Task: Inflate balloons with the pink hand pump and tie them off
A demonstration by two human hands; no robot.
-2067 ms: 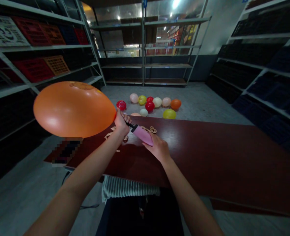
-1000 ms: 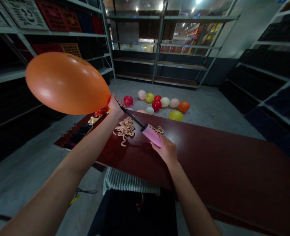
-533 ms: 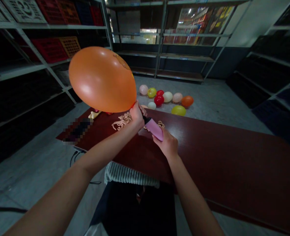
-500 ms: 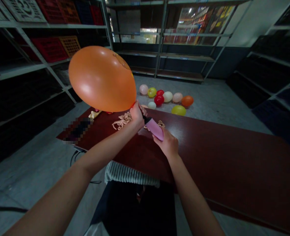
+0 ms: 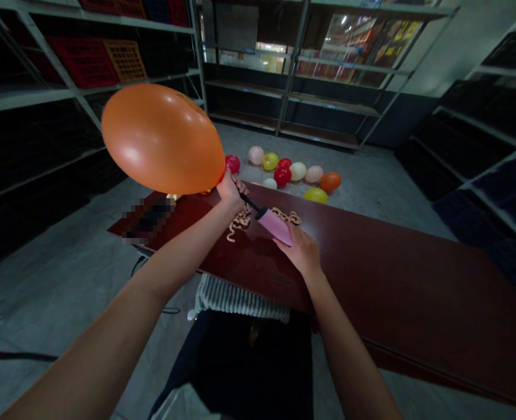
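Note:
A large inflated orange balloon (image 5: 161, 140) fills the left of the view above the table. My left hand (image 5: 231, 189) is closed around its neck, where the front end of a hand pump meets it; the nozzle itself is hidden by my fingers. The pump's pink body (image 5: 276, 226) lies in the grip of my right hand (image 5: 300, 251). Between the two hands a length of the pump's black rod (image 5: 251, 203) shows. Beneath them, curly beige strands (image 5: 240, 220) rest on the dark red table (image 5: 393, 262).
Several inflated balloons (image 5: 283, 175) in various colours lie on the floor beyond the table. A blurred dark object (image 5: 149, 220) sits at the table's left end. Metal shelves (image 5: 284, 96) stand behind, and racks with red and orange crates (image 5: 124, 59) on the left.
My left hand and the balloon have moved left, away from my right hand, exposing more of the pump's black rod. The view has shifted slightly.

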